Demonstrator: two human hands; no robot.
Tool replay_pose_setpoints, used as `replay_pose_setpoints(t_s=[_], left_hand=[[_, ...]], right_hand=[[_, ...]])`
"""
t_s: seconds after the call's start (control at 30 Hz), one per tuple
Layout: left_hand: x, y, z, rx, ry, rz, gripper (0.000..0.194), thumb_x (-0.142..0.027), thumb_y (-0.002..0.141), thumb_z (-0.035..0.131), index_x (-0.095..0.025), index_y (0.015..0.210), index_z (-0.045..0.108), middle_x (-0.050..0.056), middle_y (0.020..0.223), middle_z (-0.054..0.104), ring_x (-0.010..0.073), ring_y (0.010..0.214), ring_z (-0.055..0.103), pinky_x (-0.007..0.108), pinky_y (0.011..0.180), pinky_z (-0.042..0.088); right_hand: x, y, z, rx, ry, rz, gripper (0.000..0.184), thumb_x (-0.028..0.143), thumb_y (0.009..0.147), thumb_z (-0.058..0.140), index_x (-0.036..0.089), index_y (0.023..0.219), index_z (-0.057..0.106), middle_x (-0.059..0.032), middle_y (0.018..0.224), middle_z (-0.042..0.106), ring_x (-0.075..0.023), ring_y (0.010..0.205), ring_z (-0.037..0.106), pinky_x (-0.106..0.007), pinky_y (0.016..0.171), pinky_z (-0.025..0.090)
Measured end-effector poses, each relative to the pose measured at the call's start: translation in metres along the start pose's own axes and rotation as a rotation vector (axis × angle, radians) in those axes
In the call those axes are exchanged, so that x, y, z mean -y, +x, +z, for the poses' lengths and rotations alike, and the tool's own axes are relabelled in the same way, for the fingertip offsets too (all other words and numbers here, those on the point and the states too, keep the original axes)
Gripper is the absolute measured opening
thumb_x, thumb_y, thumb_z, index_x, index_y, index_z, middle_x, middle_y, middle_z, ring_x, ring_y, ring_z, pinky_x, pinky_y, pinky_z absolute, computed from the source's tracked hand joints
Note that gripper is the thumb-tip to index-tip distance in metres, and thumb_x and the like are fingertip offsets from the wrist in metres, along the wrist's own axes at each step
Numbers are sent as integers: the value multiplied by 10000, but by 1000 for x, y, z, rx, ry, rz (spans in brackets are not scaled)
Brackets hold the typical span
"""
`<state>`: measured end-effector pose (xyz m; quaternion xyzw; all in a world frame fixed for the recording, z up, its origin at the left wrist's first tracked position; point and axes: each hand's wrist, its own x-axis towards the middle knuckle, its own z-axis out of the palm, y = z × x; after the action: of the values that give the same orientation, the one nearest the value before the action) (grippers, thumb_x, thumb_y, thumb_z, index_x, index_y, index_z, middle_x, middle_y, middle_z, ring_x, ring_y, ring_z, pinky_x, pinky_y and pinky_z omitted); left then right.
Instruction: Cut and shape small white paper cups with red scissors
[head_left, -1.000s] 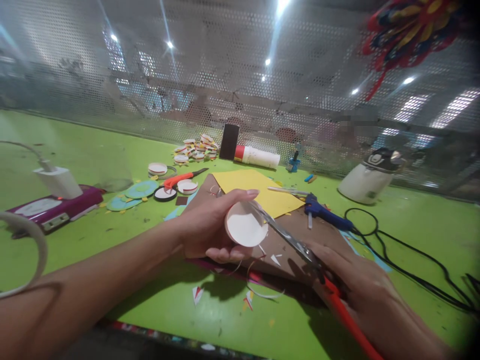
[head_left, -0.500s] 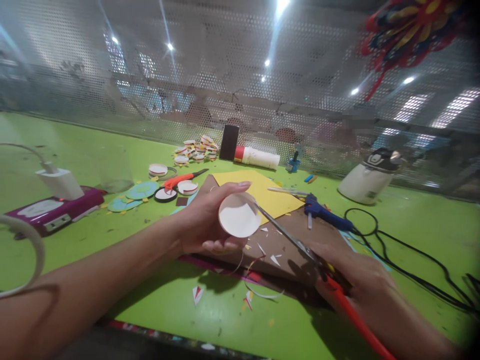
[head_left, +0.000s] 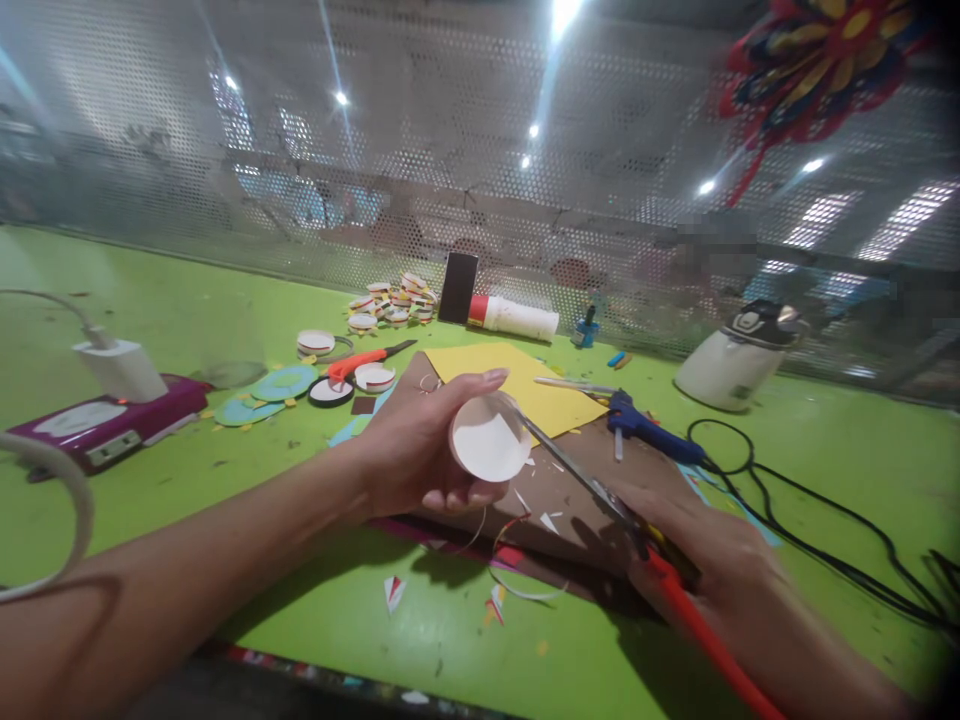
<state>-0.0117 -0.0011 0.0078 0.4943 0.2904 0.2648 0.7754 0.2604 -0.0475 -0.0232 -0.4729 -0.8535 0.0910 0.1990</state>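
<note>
Wrapped around a white paper cup piece [head_left: 491, 438], my left hand [head_left: 420, 445] keeps its round face turned toward me. My right hand [head_left: 697, 550] grips the red handles of a pair of scissors [head_left: 585, 485]. The scissor tips reach the upper right rim of the white piece; whether they cut into it I cannot tell. Beneath both hands lies a brown board [head_left: 592, 510] strewn with small white paper scraps [head_left: 550, 522]. A yellow paper sheet [head_left: 487, 365] rests on the board behind the white piece.
A blue glue gun [head_left: 652, 430] with a black cord lies at right, a white kettle-like container [head_left: 731, 355] beyond it. Red-handled scissors [head_left: 360, 360], blue paper rings [head_left: 285, 381] and a purple power strip [head_left: 112, 425] are at left. A phone [head_left: 458, 288] stands at the back.
My left hand and the white piece have moved slightly to the right and down. The scissors in my right hand have barely shifted.
</note>
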Motion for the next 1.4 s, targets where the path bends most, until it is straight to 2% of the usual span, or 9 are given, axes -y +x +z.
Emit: replay_pose_setpoints(t_s=[0.13, 0.3, 0.5, 0.67, 0.87, 1.03, 1.2, 1.4], left_hand=[[1, 0, 0, 31, 1, 14, 629, -706, 818, 460, -106, 735, 625, 33, 436, 520, 90, 335, 396, 148, 267, 211], [1, 0, 0, 108, -14, 11, 639, -690, 837, 420, -96, 723, 629, 33, 420, 508, 89, 312, 378, 153, 251, 199], [0, -2, 1, 78, -2, 8, 660, -702, 838, 404, -96, 695, 624, 31, 400, 494, 77, 278, 348, 156, 240, 178], [-3, -5, -2, 110, 10, -38, 627, -687, 827, 396, -109, 733, 621, 36, 400, 498, 86, 272, 345, 164, 240, 171], [-1, -2, -1, 95, 29, -36, 595, -671, 827, 417, -111, 732, 594, 32, 414, 499, 80, 288, 344, 165, 256, 165], [1, -1, 4, 37, 22, -26, 570, -686, 833, 442, -135, 745, 559, 21, 421, 506, 76, 317, 355, 152, 272, 172], [-1, -2, 3, 133, 21, -52, 579, -692, 841, 410, -138, 761, 559, 24, 428, 520, 79, 306, 349, 165, 270, 188], [1, -1, -1, 156, 19, -51, 610, -730, 817, 417, -142, 783, 578, 3, 393, 499, 88, 264, 305, 170, 233, 145]], right_hand=[[2, -1, -1, -7, 15, 4, 391, 208, 854, 590, 267, 1239, 629, -69, 1235, 710, -270, 1086, 669, -380, 878, 552], [5, -4, -3, -39, -64, -26, 310, 246, 849, 624, 270, 1155, 671, -67, 1164, 744, -269, 1026, 699, -360, 814, 578], [1, -8, -1, -67, -105, -70, 419, 225, 851, 616, 273, 1268, 598, -87, 1229, 714, -284, 1077, 678, -392, 841, 574], [-4, -13, -4, -2, -130, -84, 456, 239, 875, 587, 302, 1325, 544, -64, 1296, 682, -284, 1120, 660, -390, 845, 580], [1, -9, -3, 36, -135, -27, 438, 221, 883, 529, 242, 1317, 580, -110, 1129, 739, -305, 956, 705, -433, 772, 584], [1, -5, -1, 2, -105, -53, 415, 204, 850, 584, 268, 1260, 608, -71, 1115, 744, -273, 932, 704, -397, 773, 579], [1, -7, -2, -32, -102, -79, 475, 224, 837, 614, 289, 1306, 576, -77, 1196, 720, -284, 1020, 690, -385, 797, 584], [2, -10, -2, -42, -178, -68, 465, 200, 832, 561, 270, 1291, 579, -92, 1094, 758, -296, 906, 735, -418, 709, 614]])
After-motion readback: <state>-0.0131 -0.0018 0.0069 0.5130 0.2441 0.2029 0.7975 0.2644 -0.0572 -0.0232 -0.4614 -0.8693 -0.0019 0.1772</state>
